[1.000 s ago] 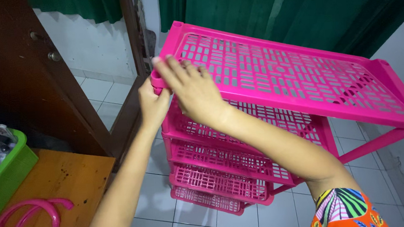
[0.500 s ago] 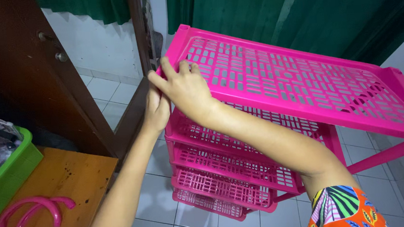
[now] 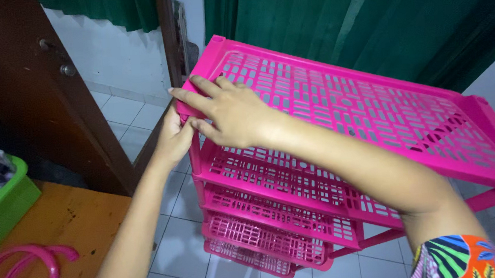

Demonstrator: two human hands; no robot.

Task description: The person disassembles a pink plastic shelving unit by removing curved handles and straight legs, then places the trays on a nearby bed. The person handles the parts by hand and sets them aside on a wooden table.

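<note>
R hand (image 3: 228, 114) flat on top shelf (image 3: 361, 102) corner; L hand (image 3: 173, 139) prob. gripping under it.

Head view, close, down over rack (image 3: 367, 107)

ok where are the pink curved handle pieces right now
In the head view they lie at the bottom left, the pink curved pieces on the wooden table, just right of the green bin.

Pink slotted rack (image 3: 349, 100), green bin (image 3: 3, 211), green curtain (image 3: 332, 17).
</note>
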